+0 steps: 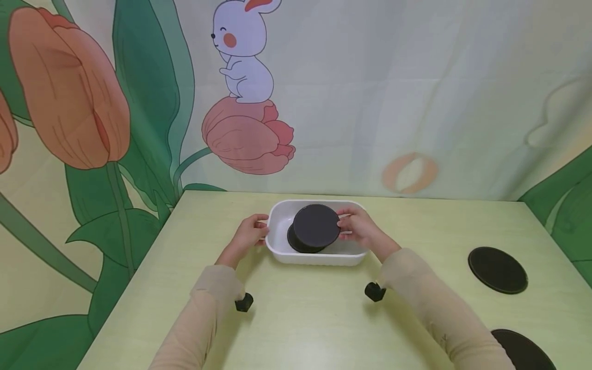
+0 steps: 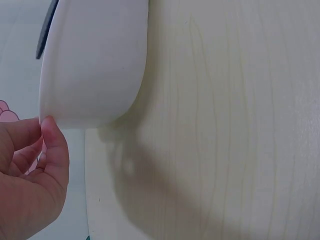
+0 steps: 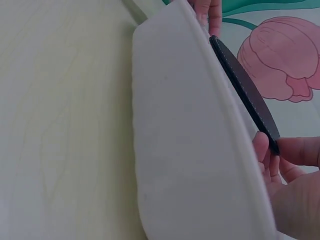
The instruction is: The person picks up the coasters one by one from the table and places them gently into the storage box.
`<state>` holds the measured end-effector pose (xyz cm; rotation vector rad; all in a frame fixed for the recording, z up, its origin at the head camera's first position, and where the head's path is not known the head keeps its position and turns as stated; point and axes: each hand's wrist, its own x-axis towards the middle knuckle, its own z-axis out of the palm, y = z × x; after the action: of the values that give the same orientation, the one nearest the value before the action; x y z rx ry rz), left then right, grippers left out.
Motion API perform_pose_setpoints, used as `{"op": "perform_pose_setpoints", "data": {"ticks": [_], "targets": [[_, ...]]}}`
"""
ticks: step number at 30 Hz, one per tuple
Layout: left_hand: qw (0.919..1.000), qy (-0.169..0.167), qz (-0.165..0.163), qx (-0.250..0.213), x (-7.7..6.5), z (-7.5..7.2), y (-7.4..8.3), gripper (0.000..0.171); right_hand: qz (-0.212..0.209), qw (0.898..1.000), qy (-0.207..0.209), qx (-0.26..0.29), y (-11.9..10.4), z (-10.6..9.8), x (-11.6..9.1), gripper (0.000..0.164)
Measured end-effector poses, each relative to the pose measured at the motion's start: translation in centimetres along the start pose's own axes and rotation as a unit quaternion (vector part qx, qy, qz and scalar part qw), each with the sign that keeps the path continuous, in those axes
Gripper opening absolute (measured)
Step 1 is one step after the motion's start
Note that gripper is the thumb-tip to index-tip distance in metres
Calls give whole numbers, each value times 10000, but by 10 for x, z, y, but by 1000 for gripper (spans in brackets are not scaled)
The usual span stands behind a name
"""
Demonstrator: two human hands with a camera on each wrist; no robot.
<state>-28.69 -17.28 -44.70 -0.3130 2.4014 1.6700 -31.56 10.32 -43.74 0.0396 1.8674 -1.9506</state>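
Observation:
A white rectangular bin [image 1: 319, 259] with rounded corners stands near the table's back edge. My left hand [image 1: 250, 232] pinches its left rim between thumb and fingers, as the left wrist view shows. Over the bin, my right hand [image 1: 361, 226] grips a round black coaster [image 1: 316, 225] by its right edge, fingers and thumb on opposite faces. Stitching runs round the coaster's edge [image 3: 247, 95] in the right wrist view, where it tilts above the bin's rim. Beneath it in the bin lies another black coaster [image 1: 298, 245], partly hidden by the held one.
Two more round black pieces lie on the pale wood-grain table at the right: one black disc [image 1: 498, 270] farther back, and a front disc [image 1: 524, 352] partly behind the right sleeve. A curtain [image 1: 347, 103] printed with tulips and a rabbit hangs behind the table.

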Motion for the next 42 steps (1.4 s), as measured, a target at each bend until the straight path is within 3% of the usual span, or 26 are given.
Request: {"op": "perform_pose_setpoints", "data": {"ticks": [21, 33, 42], "targets": [[9999, 94, -113, -30, 2, 1, -1, 38, 525, 9960, 707, -162, 20, 28, 28, 37], [9999, 73, -1, -72, -1, 1, 0, 39, 627, 9894, 1166, -604, 28, 30, 40, 41], [10000, 49, 6, -4, 0, 1, -1, 38, 535, 9816, 1504, -1046, 25, 29, 35, 44]]}}
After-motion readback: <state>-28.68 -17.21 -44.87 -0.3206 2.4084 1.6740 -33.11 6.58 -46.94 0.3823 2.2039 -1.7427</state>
